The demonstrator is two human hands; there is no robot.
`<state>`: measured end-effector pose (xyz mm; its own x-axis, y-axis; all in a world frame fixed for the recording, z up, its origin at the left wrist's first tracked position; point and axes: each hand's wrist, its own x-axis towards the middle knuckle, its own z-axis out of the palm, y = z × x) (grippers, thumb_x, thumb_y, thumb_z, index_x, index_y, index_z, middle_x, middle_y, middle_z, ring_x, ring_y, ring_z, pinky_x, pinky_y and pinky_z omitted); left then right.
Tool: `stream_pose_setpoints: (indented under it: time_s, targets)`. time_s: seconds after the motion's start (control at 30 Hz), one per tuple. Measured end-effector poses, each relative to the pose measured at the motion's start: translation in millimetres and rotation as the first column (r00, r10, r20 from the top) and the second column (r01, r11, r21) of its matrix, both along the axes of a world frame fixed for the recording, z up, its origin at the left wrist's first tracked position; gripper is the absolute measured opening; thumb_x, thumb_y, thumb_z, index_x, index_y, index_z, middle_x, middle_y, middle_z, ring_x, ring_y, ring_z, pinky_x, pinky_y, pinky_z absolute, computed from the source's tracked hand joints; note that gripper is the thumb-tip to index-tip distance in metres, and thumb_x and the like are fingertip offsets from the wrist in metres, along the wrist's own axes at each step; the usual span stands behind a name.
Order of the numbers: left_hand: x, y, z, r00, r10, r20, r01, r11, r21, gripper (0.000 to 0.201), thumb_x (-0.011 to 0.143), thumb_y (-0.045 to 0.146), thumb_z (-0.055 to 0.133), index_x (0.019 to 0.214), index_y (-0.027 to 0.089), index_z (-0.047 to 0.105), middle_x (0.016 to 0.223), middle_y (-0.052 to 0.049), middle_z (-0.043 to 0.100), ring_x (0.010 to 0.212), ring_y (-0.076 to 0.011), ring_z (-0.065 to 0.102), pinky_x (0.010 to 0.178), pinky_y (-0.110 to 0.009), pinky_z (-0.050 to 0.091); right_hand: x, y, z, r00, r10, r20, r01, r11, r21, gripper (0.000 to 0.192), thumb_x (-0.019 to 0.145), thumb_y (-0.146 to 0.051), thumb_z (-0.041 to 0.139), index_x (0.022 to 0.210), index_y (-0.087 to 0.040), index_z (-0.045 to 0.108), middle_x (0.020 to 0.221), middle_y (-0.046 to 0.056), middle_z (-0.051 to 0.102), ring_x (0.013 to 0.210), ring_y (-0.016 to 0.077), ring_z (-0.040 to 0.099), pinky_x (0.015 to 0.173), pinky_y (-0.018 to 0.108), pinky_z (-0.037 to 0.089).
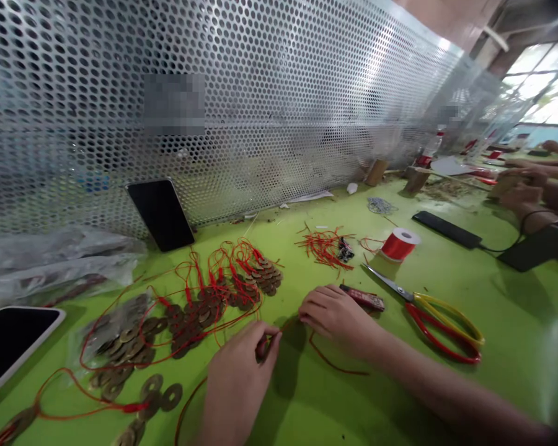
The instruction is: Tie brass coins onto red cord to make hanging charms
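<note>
My left hand (242, 371) is closed in a pinch, thumb against forefinger, low in the middle of the view. Across a small gap, my right hand (337, 316) is also closed, its fingertips pressed together. A thin red cord (332, 365) runs between the two pinches, and a loose end curls on the table below my right hand. Left of my left hand lie bronze-coloured coins with holes (186, 328), strung in bunches with red cord loops and knots. More loose coins (121, 353) spill from a clear plastic bag (93, 331).
Red-and-yellow-handled scissors (418, 310) lie open at right, near a red thread spool (400, 244) and red cord scraps (325, 248). A dark red packet (363, 297) sits beside my right hand. Phones (160, 214) and a perforated metal screen (260, 93) bound the left and back. Another person's hands (523, 192) work far right.
</note>
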<state>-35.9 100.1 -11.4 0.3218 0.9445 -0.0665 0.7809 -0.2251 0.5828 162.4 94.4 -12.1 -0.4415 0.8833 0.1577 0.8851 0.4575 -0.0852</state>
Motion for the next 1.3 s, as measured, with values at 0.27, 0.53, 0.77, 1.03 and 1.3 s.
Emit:
stream_pose_setpoints:
  time_s: [0.27, 0.53, 0.77, 1.03, 1.3]
  targets:
    - [0.9, -0.2, -0.8, 0.998, -0.036, -0.055, 0.037, 0.999, 0.006, 0.017, 0.086, 0.029, 0.048, 0.078, 0.024, 0.062, 0.075, 0.003, 0.067, 0.068, -0.0152, 0.06, 0.061, -0.025, 0.036, 0.5, 1.0, -5.9, 0.999, 0.016, -0.044, -0.015, 1.0, 0.024, 0.015, 0.09, -0.024, 0.051, 0.088, -0.018, 0.065, 0.085, 0.002, 0.066, 0.082, 0.0164, 0.057, 0.074, 0.031, 0.038]
    - [-0.7, -1.3, -3.2, 0.995, -0.064, -0.077, 0.068, 0.996, 0.054, 0.015, 0.086, 0.027, 0.05, 0.078, 0.024, 0.062, 0.076, 0.003, 0.068, 0.067, -0.016, 0.061, 0.06, -0.026, 0.037, 0.1, 0.4, -3.1, 0.999, 0.007, -0.038, -0.007, 1.0, 0.004, 0.016, 0.09, -0.024, 0.052, 0.088, -0.018, 0.066, 0.085, 0.003, 0.066, 0.082, 0.0157, 0.057, 0.074, 0.03, 0.039]
    - [-0.9, -0.6, -6.0, 0.984, -0.113, -0.136, 0.133, 0.981, 0.143, 0.016, 0.087, 0.024, 0.047, 0.077, 0.023, 0.06, 0.075, 0.002, 0.067, 0.066, -0.0163, 0.06, 0.061, -0.027, 0.037, 1.3, 0.9, -4.3, 0.998, 0.025, -0.053, -0.023, 0.999, 0.032, 0.014, 0.089, -0.024, 0.053, 0.088, -0.019, 0.066, 0.084, 0.002, 0.066, 0.08, 0.0148, 0.057, 0.072, 0.03, 0.039]
    - [-1.3, -2.0, -4.1, 0.971, -0.133, -0.197, 0.195, 0.919, 0.343, 0.012, 0.084, 0.021, 0.051, 0.077, 0.022, 0.061, 0.078, 0.001, 0.067, 0.078, -0.0212, 0.058, 0.074, -0.036, 0.038, 0.9, 1.0, -2.2, 0.998, 0.02, -0.064, -0.019, 1.0, 0.018, 0.014, 0.089, -0.024, 0.053, 0.088, -0.018, 0.066, 0.085, 0.002, 0.066, 0.082, 0.0153, 0.057, 0.073, 0.03, 0.039]
    - [-1.5, -1.8, -2.1, 0.977, -0.117, -0.181, 0.187, 0.879, 0.439, 0.008, 0.08, 0.021, 0.058, 0.085, 0.023, 0.064, 0.091, 0.0, 0.068, 0.088, -0.0222, 0.058, 0.081, -0.039, 0.037, 1.3, 2.9, -3.7, 0.998, 0.035, -0.048, -0.034, 0.999, 0.029, 0.014, 0.089, -0.024, 0.053, 0.087, -0.018, 0.066, 0.085, 0.003, 0.066, 0.081, 0.0161, 0.057, 0.073, 0.031, 0.039]
